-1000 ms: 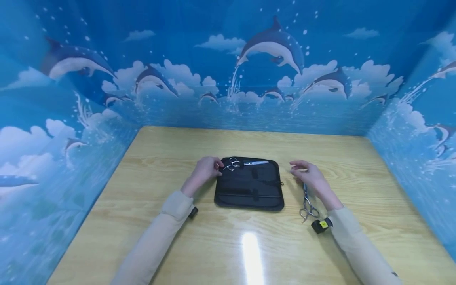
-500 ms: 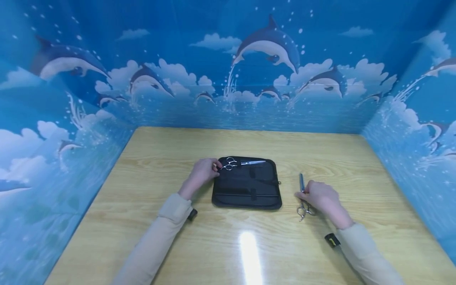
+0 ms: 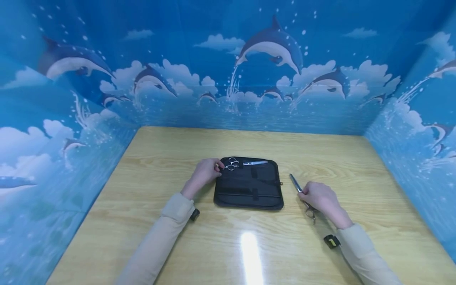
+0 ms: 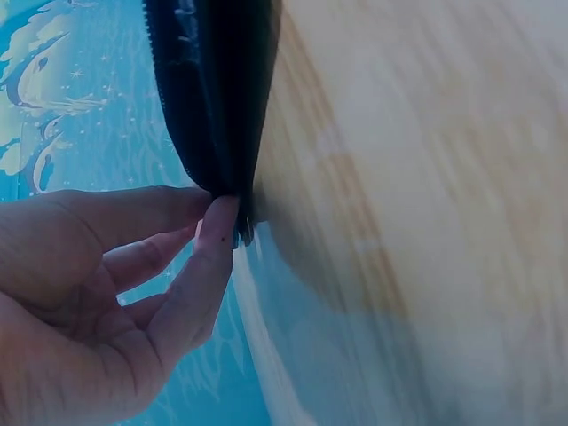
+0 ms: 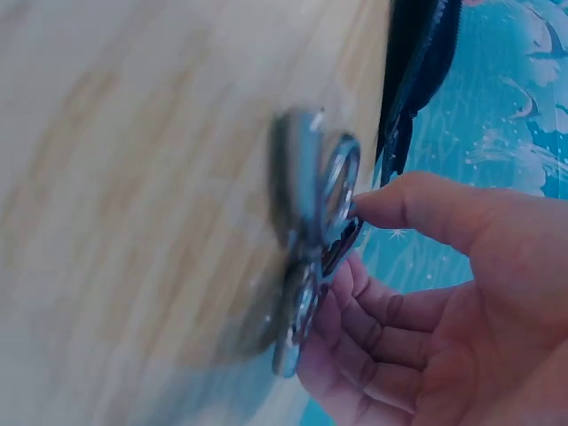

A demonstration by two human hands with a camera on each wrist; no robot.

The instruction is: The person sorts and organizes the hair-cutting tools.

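Observation:
A black zip case (image 3: 265, 182) lies on the table. Hairdressing scissors (image 3: 255, 162) are tucked under a strap along its far edge, finger rings to the left. My left hand (image 3: 204, 173) pinches the case's far left corner between thumb and fingers; the left wrist view shows the fingertips on the case edge (image 4: 213, 133). To the right of the case, my right hand (image 3: 323, 198) holds a second pair of hairdressing scissors (image 3: 295, 183) near the middle. Their blades point away and to the left. In the right wrist view their metal rings (image 5: 306, 177) hang over the wood, by thumb and fingers.
The wooden table (image 3: 171, 237) ends at blue dolphin-printed walls (image 3: 221, 107) behind and at both sides. A zip pull (image 3: 281, 183) sticks out at the case's right edge. Small black devices (image 3: 331, 241) sit at both wrists.
My right hand came back toward me over the loose scissors and took hold of them. Their blades have since swung to the left. My left hand stays at the case corner.

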